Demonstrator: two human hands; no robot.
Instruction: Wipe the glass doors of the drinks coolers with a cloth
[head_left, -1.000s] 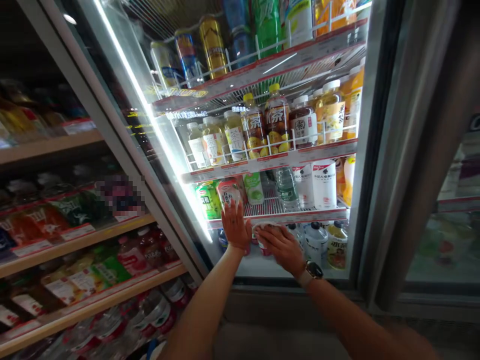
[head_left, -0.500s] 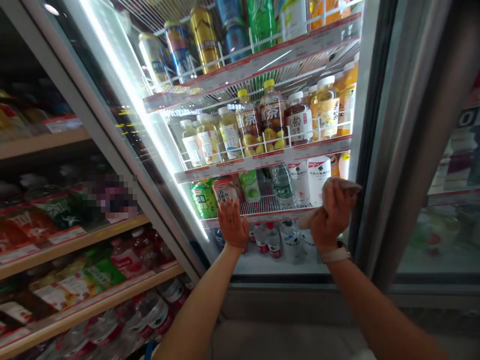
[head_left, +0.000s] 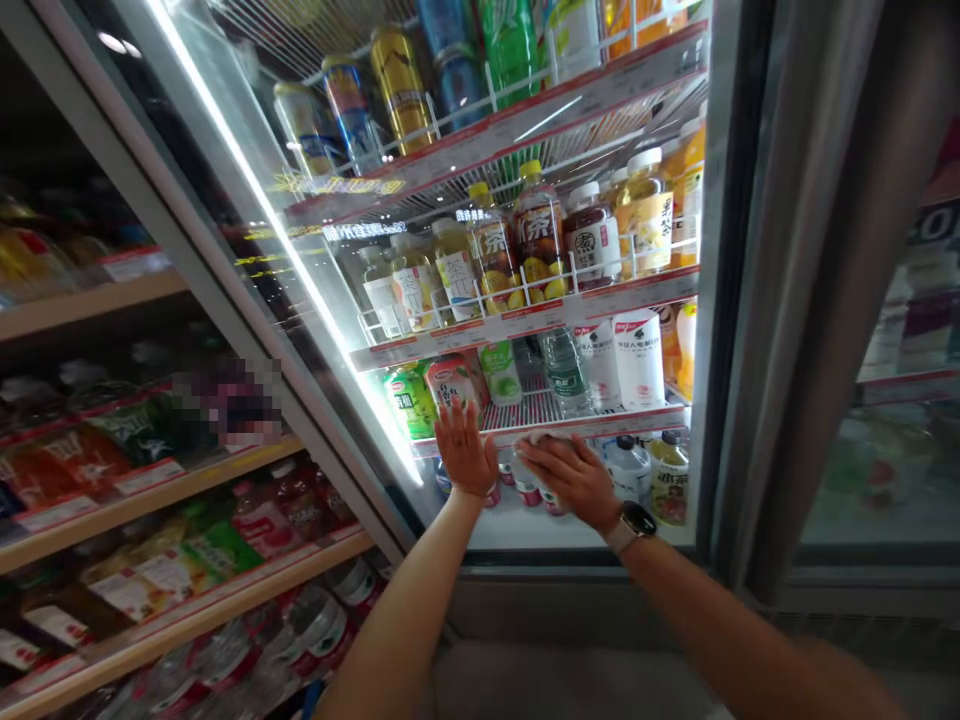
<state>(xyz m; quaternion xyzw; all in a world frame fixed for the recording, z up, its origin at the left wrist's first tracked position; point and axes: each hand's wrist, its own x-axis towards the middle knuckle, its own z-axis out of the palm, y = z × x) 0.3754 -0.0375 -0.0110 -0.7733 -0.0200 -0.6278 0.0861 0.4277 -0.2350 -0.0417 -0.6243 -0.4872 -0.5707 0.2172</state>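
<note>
My left hand (head_left: 465, 450) lies flat with its fingers spread against the glass door (head_left: 330, 190) of a drinks cooler. My right hand (head_left: 570, 480) presses a pale cloth (head_left: 544, 440) to the same glass, just to the right of my left hand, and the hand covers most of the cloth. A wristwatch (head_left: 636, 526) sits on my right wrist. Behind the glass, at hand height, stand bottled drinks (head_left: 566, 372) and cartons on a wire shelf.
Higher cooler shelves hold cans (head_left: 400, 90) and tea bottles (head_left: 538, 235). A metal door frame (head_left: 720, 300) stands right of the glass, with another cooler door (head_left: 892, 480) beyond it. Wooden shelves (head_left: 150, 490) of bottled drinks stand at the left.
My right hand has come down and left along the glass with the cloth, from near the door frame to beside my left hand. My left hand stays in place on the glass.
</note>
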